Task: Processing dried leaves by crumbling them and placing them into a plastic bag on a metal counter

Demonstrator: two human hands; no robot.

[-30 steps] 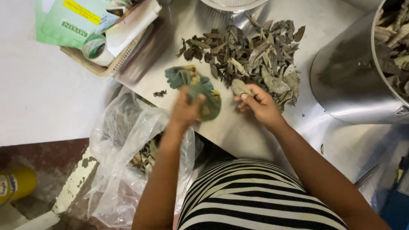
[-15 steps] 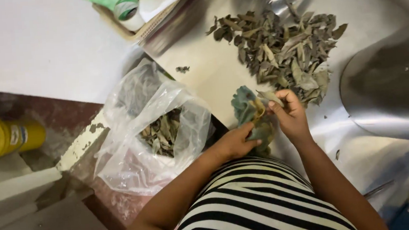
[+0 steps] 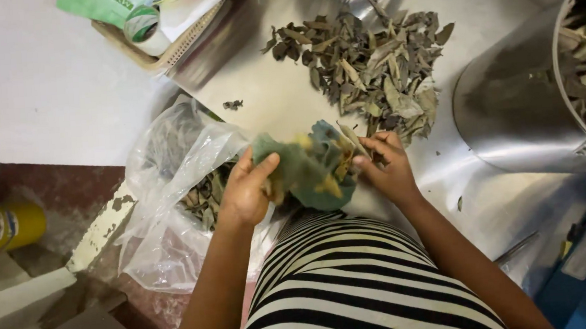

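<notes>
Nearest the camera was the person's striped top (image 3: 356, 284), black and white, with both bare arms reaching forward over it. The left hand (image 3: 247, 192) was wrapped around a bunch of green leaves (image 3: 303, 167), thumb up against the near side of it, so definitely gripping. The right hand (image 3: 389, 168) sat just right of the bunch, fingertips pinched on its edge where some yellowish bits stuck out. The bunch itself hung right at the near edge of the steel worktop (image 3: 267, 91), held off the surface between the two hands.

Left of the bunch, and partly behind the left hand, a clear plastic bag (image 3: 164, 194) sagged open off the worktop's edge with a few dried leaves lying inside. Way off to the left of the bunch, lower down, was a yellow bottle (image 3: 2, 226) on its side.

Beyond the bunch lay a big pile of dried grey-green leaves (image 3: 368, 63) spread on the worktop, nearly touching the right hand's fingertips. One stray crumb of leaf (image 3: 232, 105) sat on its own, beyond and left of the bunch. Right of the bunch stood a large steel pot (image 3: 522, 100) with more dried leaves inside. Farthest back, beyond and left of the bunch, a woven basket (image 3: 175, 45) held a green packet and a roll of tape.
</notes>
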